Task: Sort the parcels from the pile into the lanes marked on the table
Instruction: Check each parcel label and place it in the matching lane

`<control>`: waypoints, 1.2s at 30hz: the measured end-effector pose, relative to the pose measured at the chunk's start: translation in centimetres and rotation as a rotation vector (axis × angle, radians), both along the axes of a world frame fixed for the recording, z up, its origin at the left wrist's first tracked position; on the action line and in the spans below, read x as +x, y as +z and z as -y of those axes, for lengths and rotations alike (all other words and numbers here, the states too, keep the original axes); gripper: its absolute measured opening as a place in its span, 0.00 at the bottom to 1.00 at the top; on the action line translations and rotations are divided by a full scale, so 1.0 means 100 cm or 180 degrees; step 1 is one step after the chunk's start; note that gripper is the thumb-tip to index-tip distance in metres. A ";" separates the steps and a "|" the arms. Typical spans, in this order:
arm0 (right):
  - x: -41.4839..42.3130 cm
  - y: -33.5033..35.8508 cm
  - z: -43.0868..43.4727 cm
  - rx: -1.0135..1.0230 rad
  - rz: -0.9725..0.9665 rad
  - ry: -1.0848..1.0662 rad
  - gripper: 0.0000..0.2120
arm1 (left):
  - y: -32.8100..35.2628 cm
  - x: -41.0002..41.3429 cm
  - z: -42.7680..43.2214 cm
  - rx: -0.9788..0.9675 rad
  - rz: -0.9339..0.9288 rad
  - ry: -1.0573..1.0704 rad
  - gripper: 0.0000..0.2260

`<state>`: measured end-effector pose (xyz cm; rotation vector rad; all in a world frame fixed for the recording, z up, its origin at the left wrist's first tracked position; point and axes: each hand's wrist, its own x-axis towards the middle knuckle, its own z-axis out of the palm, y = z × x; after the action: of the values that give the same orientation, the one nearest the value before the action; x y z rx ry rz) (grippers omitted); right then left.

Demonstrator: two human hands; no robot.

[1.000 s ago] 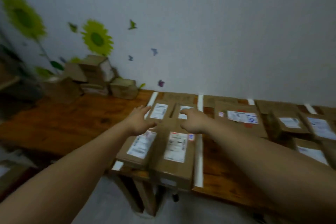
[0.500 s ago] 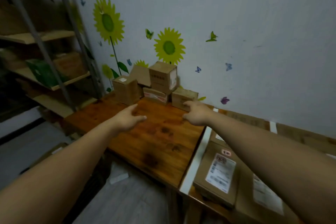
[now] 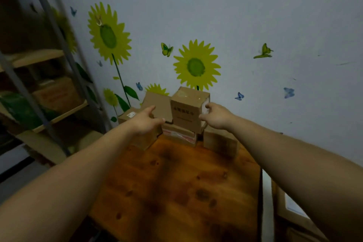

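Observation:
A pile of brown cardboard parcels sits against the wall at the far end of the wooden table [image 3: 176,182]. A tall box with dark print [image 3: 186,112] stands on top of a flat parcel with red tape [image 3: 179,135]. My left hand [image 3: 146,121] is open just left of the tall box, in front of a leaning parcel [image 3: 160,104]. My right hand [image 3: 215,116] is open at the box's right side, fingers near its white label. Neither hand grips anything. A white lane tape strip [image 3: 267,202] runs along the table at the right.
A lower box [image 3: 220,141] lies right of the pile and another labelled box [image 3: 129,116] to its left. Metal shelving [image 3: 49,88] with cartons stands at the left. A sorted parcel [image 3: 290,208] shows at the right edge. The wall carries sunflower stickers.
My view swung left from the sorted lanes to the pile. Both hands moved forward across the table and now flank the tall top box.

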<state>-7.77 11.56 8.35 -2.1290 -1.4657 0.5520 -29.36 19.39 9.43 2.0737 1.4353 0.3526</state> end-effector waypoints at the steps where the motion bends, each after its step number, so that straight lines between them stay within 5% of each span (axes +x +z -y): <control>1: 0.003 -0.002 -0.014 -0.0001 -0.0057 -0.0074 0.28 | -0.001 0.005 -0.017 -0.0014 -0.0002 -0.0036 0.33; 15: 0.000 -0.043 -0.158 0.0197 -0.1022 -0.1509 0.23 | -0.044 0.102 -0.221 -0.0739 0.0465 -0.1004 0.35; 23: -0.009 -0.050 -0.167 0.0116 -0.1370 -0.2047 0.22 | -0.061 0.108 -0.252 -0.1337 0.0526 -0.1272 0.19; 30: -0.023 -0.044 -0.135 0.0434 -0.1501 -0.2142 0.22 | -0.057 0.084 -0.232 -0.2101 0.0978 -0.0920 0.31; 34: -0.041 -0.038 -0.110 0.0531 -0.1574 -0.2122 0.31 | -0.049 0.061 -0.200 -0.2022 0.1175 -0.0784 0.19; 36: -0.048 -0.039 -0.094 0.0556 -0.1521 -0.2086 0.25 | -0.046 0.044 -0.179 -0.1944 0.1199 -0.0786 0.09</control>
<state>-12.59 20.91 4.47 -1.9936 -0.4955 0.5907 -24.91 37.24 4.85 1.5557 0.9023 0.1614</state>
